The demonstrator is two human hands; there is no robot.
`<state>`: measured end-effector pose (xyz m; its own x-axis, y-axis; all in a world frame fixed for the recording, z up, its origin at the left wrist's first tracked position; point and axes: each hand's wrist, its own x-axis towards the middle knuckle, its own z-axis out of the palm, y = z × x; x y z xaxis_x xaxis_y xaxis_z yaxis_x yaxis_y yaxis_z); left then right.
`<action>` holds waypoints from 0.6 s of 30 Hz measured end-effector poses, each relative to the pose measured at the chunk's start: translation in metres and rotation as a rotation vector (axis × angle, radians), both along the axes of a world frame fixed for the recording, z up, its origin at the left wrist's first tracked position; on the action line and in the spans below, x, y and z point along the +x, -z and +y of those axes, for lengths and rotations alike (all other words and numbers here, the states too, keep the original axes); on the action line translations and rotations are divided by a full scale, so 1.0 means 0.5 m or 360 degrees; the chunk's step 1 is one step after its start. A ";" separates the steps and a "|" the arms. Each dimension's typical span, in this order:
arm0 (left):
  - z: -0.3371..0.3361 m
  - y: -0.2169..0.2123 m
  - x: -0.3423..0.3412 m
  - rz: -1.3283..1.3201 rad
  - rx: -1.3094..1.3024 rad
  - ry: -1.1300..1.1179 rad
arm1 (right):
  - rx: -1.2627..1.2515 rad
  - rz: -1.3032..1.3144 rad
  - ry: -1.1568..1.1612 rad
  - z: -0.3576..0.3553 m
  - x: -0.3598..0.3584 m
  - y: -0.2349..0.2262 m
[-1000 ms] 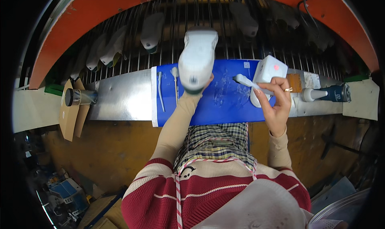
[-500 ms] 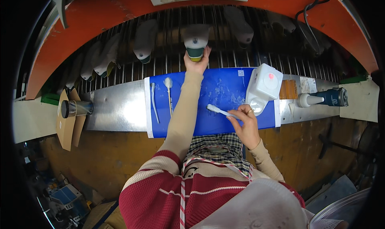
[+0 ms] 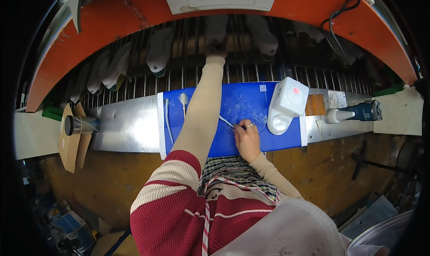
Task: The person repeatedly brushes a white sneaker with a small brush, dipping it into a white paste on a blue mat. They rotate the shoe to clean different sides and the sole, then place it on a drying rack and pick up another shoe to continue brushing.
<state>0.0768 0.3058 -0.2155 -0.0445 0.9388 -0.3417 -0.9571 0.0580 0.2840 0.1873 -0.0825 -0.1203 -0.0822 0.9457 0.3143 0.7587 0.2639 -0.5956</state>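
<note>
My left arm reaches away from me over the blue mat (image 3: 242,92) into the dark space under the orange hood. There my left hand (image 3: 217,58) is at the near end of a grey shoe (image 3: 216,29); shadow hides its fingers. My right hand (image 3: 247,139) is closed on the thin pale handle of a toothbrush (image 3: 225,121), low over the mat. My left forearm hides the brush's head. Left of that forearm lie a second slim pale-handled brush (image 3: 167,120) and a stick with a white, fluffy-looking tip (image 3: 183,99). A white pump dispenser with a small dish (image 3: 291,97) stands right of my right hand.
Several more shoes (image 3: 159,52) sit on metal rollers (image 3: 188,79) beneath the orange hood (image 3: 134,14). To the left stand a black-lidded jar (image 3: 85,125) and folded cardboard (image 3: 67,148). At right are a brown block (image 3: 315,105), a white nozzle bottle (image 3: 333,116) and a dark teal tumbler (image 3: 368,111).
My left hand has gone farther under the hood, and the shoe it held has moved deeper onto the rollers. My right hand has shifted left with the toothbrush, whose head has passed behind my left forearm.
</note>
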 end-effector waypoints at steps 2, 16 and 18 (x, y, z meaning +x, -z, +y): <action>0.007 -0.025 -0.009 -0.0327 -0.0118 0.0066 | 0.0217 -0.0180 -0.0054 0.008 -0.007 -0.031; -0.658 -0.796 -0.384 0.2645 0.2049 0.0557 | 0.1052 0.0643 -0.0956 -0.058 0.295 -0.683; -0.720 -0.882 -0.391 0.2709 0.2213 -0.0468 | 0.1011 0.0264 -0.1243 -0.031 0.284 -0.746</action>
